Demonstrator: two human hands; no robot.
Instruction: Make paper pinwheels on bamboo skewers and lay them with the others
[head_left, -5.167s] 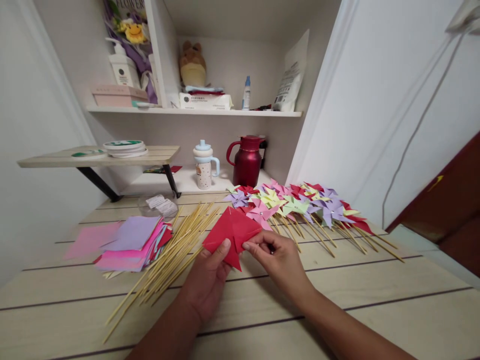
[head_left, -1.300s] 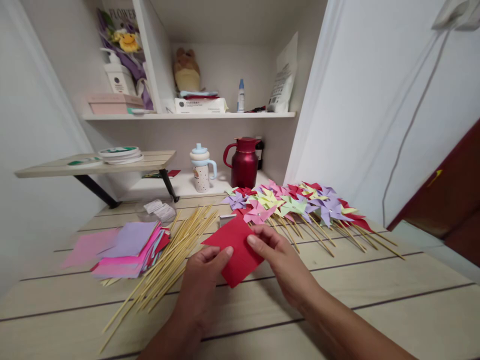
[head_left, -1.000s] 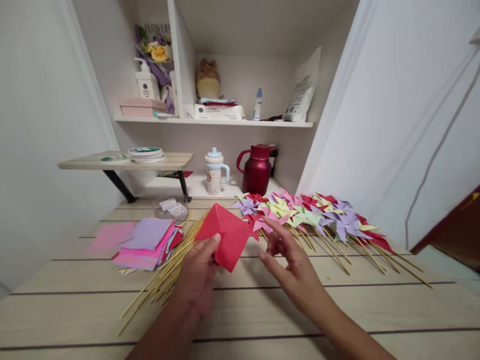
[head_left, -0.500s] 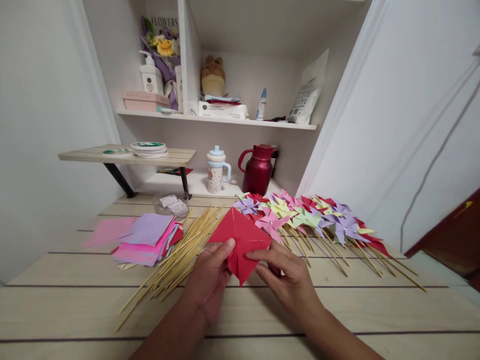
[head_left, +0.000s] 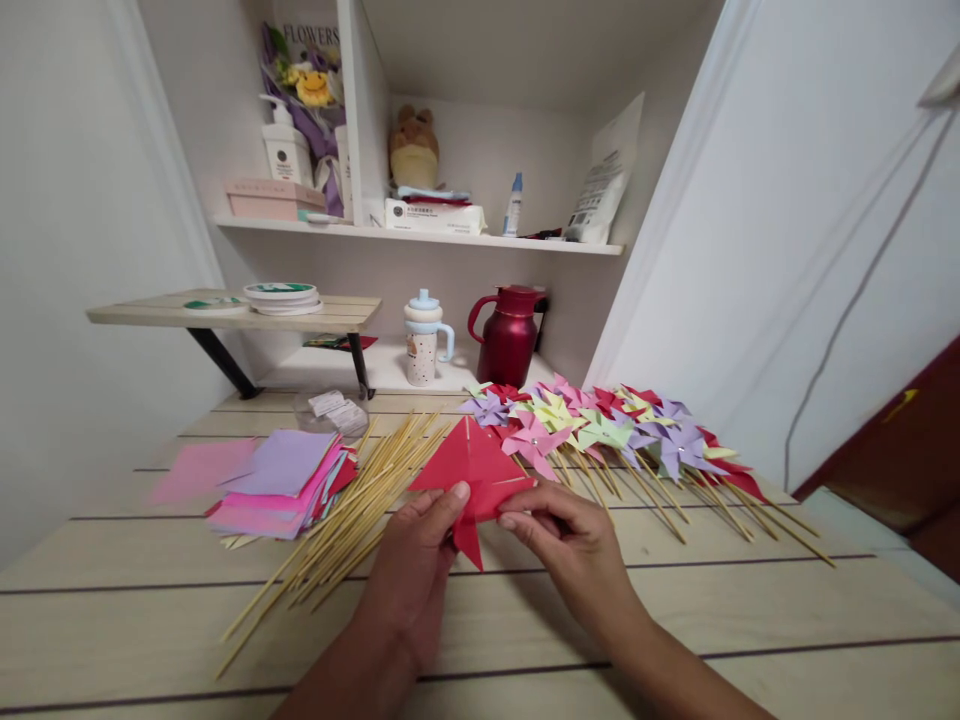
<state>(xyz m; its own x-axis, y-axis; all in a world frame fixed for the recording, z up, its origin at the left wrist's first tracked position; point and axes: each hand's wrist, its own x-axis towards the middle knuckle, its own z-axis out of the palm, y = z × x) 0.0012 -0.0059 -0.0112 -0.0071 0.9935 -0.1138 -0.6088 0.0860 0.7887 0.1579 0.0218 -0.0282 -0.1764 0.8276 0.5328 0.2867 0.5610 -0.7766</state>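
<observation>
A red paper square (head_left: 466,457) with slits cut in from its corners is held up above the table between my hands. My left hand (head_left: 421,530) grips its lower left part, thumb pressed on the front near the middle. With thumb and fingers, my right hand (head_left: 564,525) pinches the right-hand flap near its corner, and that flap is bent at the slit. The bottom corner points down between the hands. Behind my left hand lies a bundle of thin wooden sticks (head_left: 360,510).
Stacked coloured paper squares (head_left: 281,470) lie at the left, near a clear round container (head_left: 330,408). Finished paper pinwheels on sticks (head_left: 600,430) cover the back right. A red thermos jug (head_left: 508,338) and a speckled cup (head_left: 422,345) stand at the back, below a shelf (head_left: 420,237).
My right fingers have moved from the lower right edge and now hold the right flap, which is bent. The bottom corner looks narrower. The view has shifted slightly to the right.
</observation>
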